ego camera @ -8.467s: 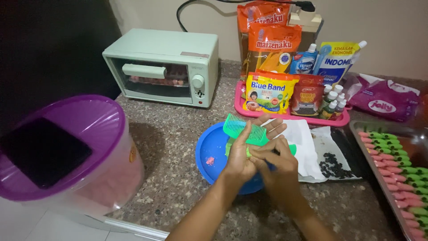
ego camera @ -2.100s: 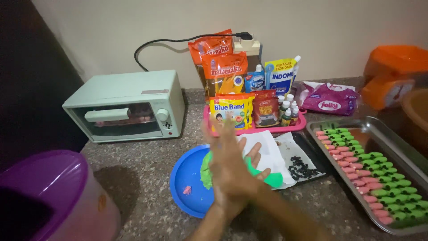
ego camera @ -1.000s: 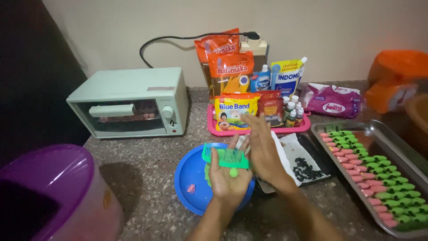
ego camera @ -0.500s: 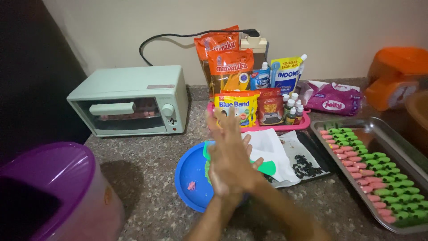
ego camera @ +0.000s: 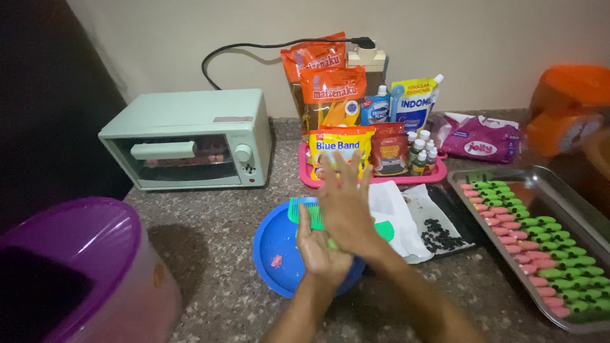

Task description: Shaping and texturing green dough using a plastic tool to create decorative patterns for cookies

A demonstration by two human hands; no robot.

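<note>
Right hand (ego camera: pixel 346 206), fingers spread, covers left hand (ego camera: pixel 321 251), which seemingly holds a green comb (ego camera: pixel 305 211) over a blue plate (ego camera: pixel 276 244).

Dim, warm indoor light falls from above; I see the left edge sink into near-black. My right hand (ego camera: pixel 346 206) is motion-blurred, the metal tray (ego camera: pixel 575 219) shows soft glare, and edges bow slightly.

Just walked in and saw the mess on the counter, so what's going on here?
A person presses the right hand flat over the left hand, with a green comb lying on the left palm, above a blue plate. What is between the palms is hidden. A metal tray of pink and green pieces sits to the right, a small oven to the left.
</note>
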